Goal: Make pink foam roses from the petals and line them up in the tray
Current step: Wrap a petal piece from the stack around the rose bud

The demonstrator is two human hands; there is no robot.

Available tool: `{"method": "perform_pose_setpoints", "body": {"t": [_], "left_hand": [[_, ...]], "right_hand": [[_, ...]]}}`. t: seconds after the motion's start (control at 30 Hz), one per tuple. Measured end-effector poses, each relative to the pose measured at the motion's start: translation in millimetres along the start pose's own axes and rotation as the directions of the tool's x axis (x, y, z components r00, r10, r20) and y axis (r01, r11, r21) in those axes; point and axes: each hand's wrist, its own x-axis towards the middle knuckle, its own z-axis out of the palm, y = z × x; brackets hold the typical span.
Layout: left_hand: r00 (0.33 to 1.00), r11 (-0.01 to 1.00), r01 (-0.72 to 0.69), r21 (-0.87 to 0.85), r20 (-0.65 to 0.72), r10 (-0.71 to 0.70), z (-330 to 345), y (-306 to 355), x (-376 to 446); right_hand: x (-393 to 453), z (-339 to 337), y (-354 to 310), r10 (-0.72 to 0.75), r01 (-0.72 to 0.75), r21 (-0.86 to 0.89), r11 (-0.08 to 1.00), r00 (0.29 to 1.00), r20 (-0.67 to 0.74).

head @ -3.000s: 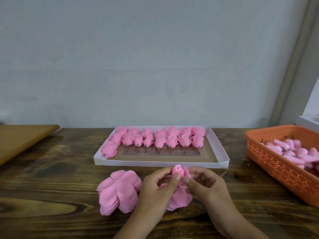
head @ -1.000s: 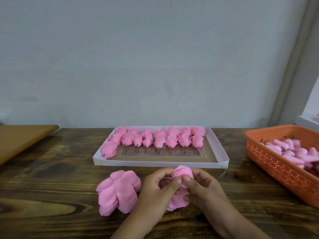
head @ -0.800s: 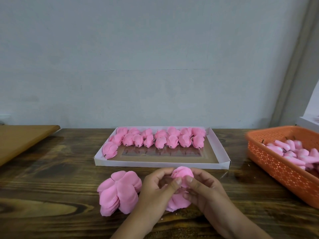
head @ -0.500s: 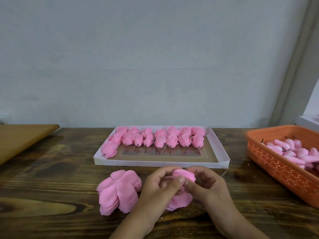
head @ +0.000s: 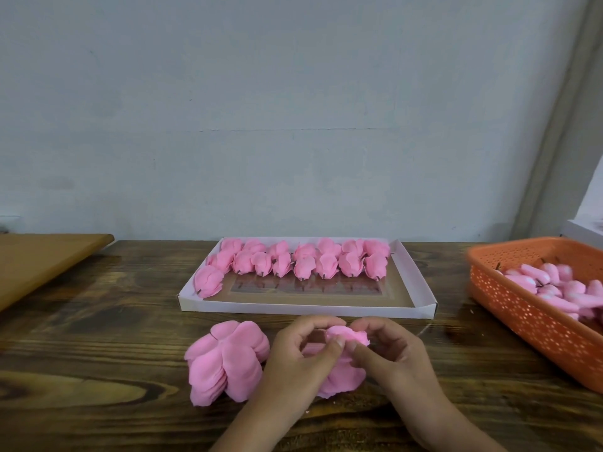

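Both hands meet low in the middle of the wooden table (head: 98, 337), just in front of the tray. Left hand (head: 293, 357) curls its fingers over from the left and right hand (head: 391, 353) from the right, and together they pinch a half-made pink foam rose (head: 347, 334) held between their thumbs and fingertips, thumbs touching at its near side. Under the hands, partly hidden by them, more pink petals (head: 342, 376) hang from or lie below the rose; which of the two cannot be told.

Just left of the left hand lies a stack of loose petal sheets (head: 225, 360), fanned out in lobes on the table and touching the wrist side of that hand or very near it.

Beyond the hands sits the white tray (head: 306, 309), shallow and rectangular. Finished roses (head: 303, 261) stand lined up along its far side in two close rows, with one more rose (head: 208, 281) set a little nearer at the left end. The near half of the tray's floor is bare brown.

At the right edge an orange perforated basket (head: 522, 308) holds pink buds (head: 554, 285) with dark stems. At the far left a lighter wooden board (head: 39, 262) lies on the table. A pale grey wall (head: 293, 109) rises behind.
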Motion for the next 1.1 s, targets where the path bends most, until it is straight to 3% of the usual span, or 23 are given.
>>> {"method": "perform_pose_setpoints", "body": {"t": [0.13,0.43,0.67,0.93,1.1], "left_hand": [[0.987,0.983,-0.155,0.097,-0.036,0.159,-1.5,1.0,-0.2],[0.971,0.968,-0.227,0.109,-0.055,0.233,-2.1,4.4,-0.8],[0.905,0.859,-0.415,0.298,0.044,0.422,-1.0,1.1,-3.4],[0.941,0.923,-0.324,0.206,-0.032,0.337,-3.1,2.1,-3.0],[0.957,0.947,-0.278,0.162,-0.04,0.288,-1.9,9.5,-4.1]], "right_hand": [[-0.4,0.9,0.1,-0.027,0.027,-0.041,0.999,1.0,0.008],[-0.3,0.9,-0.1,-0.04,0.041,-0.054,0.998,0.999,0.026],[0.1,-1.2,2.0,0.021,-0.023,0.063,0.998,0.999,0.025],[1.5,-2.8,3.4,0.081,-0.096,0.184,0.978,0.993,0.09],[5.1,-3.9,4.6,0.17,-0.198,0.359,0.912,0.979,0.109]]}}
